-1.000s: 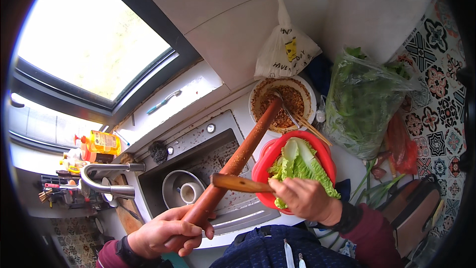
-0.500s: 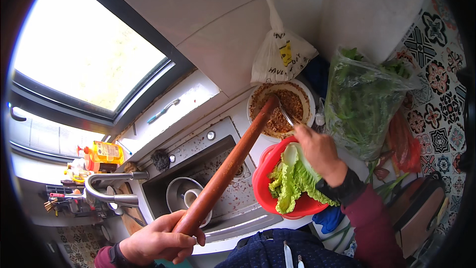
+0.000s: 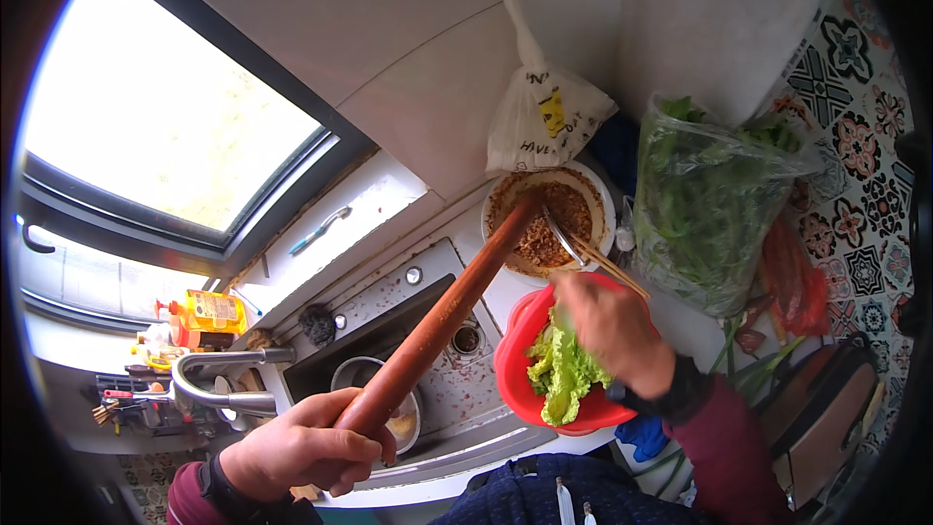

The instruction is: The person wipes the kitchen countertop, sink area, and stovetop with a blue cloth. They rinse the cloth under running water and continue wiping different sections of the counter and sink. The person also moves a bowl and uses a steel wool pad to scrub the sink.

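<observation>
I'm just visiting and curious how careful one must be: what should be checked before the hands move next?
1. Left hand gripping the brown rod: ok, fingers wrapped around its near end.
2. Rod's far end at the white bowl: ok.
3. Rod touching the reddish mixture: cannot tell.
4. Bowl free of utensils: not ok, metal utensil and chopsticks there.
5. Lettuce inside the red basin: ok.
6. Right hand clear of the lettuce: cannot tell, blurred.

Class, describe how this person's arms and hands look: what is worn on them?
Both the left hand and the right hand are ungloved; the right one is blurred, hiding finer detail. Each arm wears a long maroon sleeve, ending in a dark, nearly black cuff around the wrist.
</observation>
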A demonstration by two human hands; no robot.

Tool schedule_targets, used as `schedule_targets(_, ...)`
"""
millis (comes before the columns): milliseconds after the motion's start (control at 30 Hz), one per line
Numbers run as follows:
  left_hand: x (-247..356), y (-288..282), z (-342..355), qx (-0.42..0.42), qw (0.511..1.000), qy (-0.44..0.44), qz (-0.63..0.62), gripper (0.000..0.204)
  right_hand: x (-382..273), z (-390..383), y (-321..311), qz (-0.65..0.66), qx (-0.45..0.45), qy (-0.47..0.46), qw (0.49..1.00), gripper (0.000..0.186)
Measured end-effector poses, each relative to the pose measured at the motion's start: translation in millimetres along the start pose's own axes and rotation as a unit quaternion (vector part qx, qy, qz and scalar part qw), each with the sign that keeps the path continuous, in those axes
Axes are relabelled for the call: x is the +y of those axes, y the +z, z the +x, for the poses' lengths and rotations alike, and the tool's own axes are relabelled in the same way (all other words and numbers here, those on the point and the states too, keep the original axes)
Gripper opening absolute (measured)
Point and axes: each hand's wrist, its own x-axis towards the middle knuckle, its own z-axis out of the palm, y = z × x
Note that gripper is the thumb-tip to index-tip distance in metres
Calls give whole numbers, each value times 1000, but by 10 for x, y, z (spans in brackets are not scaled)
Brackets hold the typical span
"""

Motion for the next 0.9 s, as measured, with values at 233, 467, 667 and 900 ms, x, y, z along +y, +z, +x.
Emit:
schedule_targets(233, 106, 68, -57, 23, 999, 1, 26, 55, -189, 93, 57, -11, 48, -49, 998, 30)
schedule_targets(467, 100, 59, 15, 2, 999, 32, -29, 46, -56, 41, 45, -29, -2, 29, 999, 23)
schedule_targets(667, 57, 2, 18, -41, 997, 36, -59, 47, -87, -27, 233, -10, 4, 2, 1000, 32)
schedule_targets(900, -116, -103, 156, -115, 974, 58, -184, 50, 49, 14, 59, 15, -19, 57, 998, 29)
